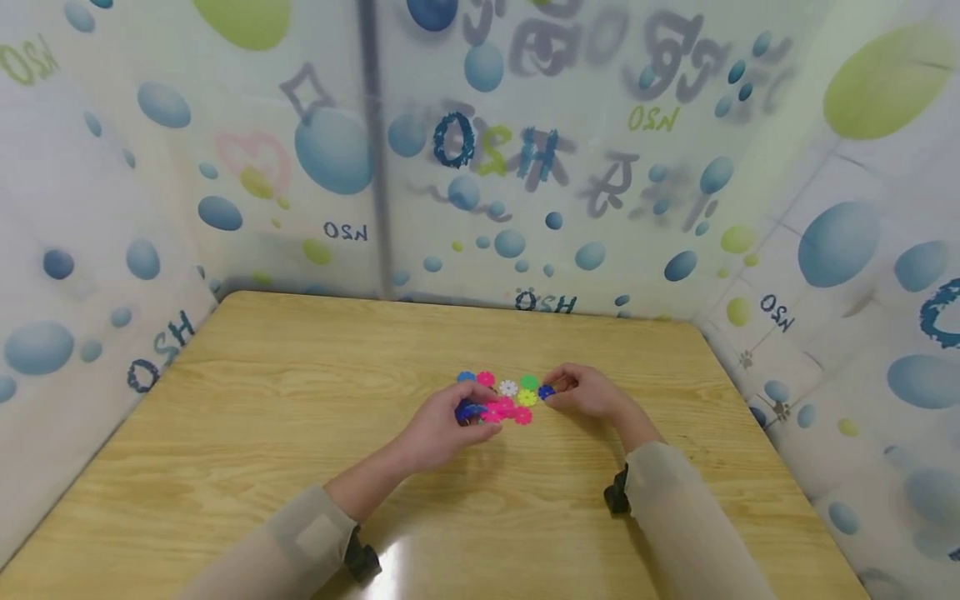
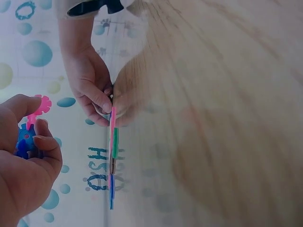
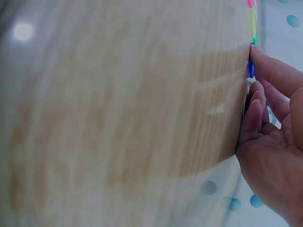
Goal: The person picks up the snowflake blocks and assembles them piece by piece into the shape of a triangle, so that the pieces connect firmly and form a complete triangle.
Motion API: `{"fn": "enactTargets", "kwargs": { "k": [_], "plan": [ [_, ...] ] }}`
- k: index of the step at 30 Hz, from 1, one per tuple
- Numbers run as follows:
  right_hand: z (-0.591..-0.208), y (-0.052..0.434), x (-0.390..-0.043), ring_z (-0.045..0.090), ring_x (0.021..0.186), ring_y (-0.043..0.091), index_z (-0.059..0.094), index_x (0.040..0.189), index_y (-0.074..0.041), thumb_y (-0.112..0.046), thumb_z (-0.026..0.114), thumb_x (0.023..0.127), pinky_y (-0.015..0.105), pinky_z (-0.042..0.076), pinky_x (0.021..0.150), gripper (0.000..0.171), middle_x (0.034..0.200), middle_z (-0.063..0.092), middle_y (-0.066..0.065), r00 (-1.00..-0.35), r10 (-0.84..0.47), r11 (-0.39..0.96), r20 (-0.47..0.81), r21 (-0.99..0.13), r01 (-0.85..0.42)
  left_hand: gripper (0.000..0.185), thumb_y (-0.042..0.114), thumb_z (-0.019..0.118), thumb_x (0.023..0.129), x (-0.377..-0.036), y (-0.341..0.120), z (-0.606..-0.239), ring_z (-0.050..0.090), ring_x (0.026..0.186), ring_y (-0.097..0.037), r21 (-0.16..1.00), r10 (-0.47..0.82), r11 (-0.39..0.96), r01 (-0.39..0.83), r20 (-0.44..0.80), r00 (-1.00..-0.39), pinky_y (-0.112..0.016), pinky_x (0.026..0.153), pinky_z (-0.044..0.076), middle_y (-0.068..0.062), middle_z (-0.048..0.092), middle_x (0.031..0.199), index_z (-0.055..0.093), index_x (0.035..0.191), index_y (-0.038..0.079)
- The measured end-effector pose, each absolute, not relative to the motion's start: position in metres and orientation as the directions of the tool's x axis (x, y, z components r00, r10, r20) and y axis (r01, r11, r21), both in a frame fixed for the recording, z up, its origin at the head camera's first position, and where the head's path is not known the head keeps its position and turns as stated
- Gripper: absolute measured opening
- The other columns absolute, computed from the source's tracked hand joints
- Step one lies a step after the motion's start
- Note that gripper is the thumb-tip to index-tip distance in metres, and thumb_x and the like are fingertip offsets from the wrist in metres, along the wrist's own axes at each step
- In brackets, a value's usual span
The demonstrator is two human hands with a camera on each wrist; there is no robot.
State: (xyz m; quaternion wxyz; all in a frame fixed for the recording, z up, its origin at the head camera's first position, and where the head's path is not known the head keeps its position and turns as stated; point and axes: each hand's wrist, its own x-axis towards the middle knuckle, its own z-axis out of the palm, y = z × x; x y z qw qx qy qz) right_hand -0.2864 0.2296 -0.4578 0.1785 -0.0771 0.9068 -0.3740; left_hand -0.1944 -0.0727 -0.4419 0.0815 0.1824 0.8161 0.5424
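Observation:
Several flat flower-shaped plastic discs [image 1: 508, 388] lie close together at the middle of the wooden table [image 1: 262, 392]: blue, pink, white, green and yellow. My left hand [image 1: 480, 412] holds a blue disc [image 1: 468, 410] and a pink disc [image 1: 492, 413] at the cluster's left edge. The left wrist view shows that blue disc [image 2: 22, 142] and pink disc [image 2: 40, 106] between thumb and fingers. My right hand [image 1: 558, 392] pinches a dark blue disc [image 1: 546, 392] at the cluster's right edge. In the right wrist view its fingertips [image 3: 258, 61] press on that disc [image 3: 251, 70] on the tabletop.
Curtain walls [image 1: 525, 167] printed with blue and green bubbles close off the table at the back and both sides. Bare wood stretches to the left and toward the front edge. Both forearms wear beige sleeves [image 1: 675, 508].

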Motion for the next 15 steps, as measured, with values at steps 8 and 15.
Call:
{"fn": "enactTargets", "kwargs": {
  "k": [8,15],
  "plan": [
    [-0.4593,0.2313,-0.2890,0.056,0.109,0.027,0.068,0.129,-0.009,-0.018,0.079,0.101,0.037,0.046,0.095,0.032,0.118,0.063,0.011,-0.925,-0.281,0.685,-0.258,-0.728,-0.005,0.034,0.025,0.083,0.100,-0.1959,-0.0729,-0.4403,0.066,0.113,-0.018,0.920,0.398,0.334,0.204,0.058,-0.915,-0.032,0.098,0.058,-0.005,0.071,0.129,0.072,0.131,0.014],
    [-0.4610,0.2347,-0.2870,0.056,0.107,0.027,0.066,0.128,-0.010,-0.016,0.080,0.101,0.037,0.047,0.095,0.031,0.119,0.063,0.012,-0.926,-0.295,0.668,-0.236,-0.744,-0.023,0.035,0.026,0.083,0.100,-0.1962,-0.0724,-0.4390,0.067,0.113,-0.018,0.925,0.404,0.326,0.196,0.051,-0.913,-0.029,0.096,0.057,-0.005,0.071,0.129,0.072,0.131,0.013]
  ]
}}
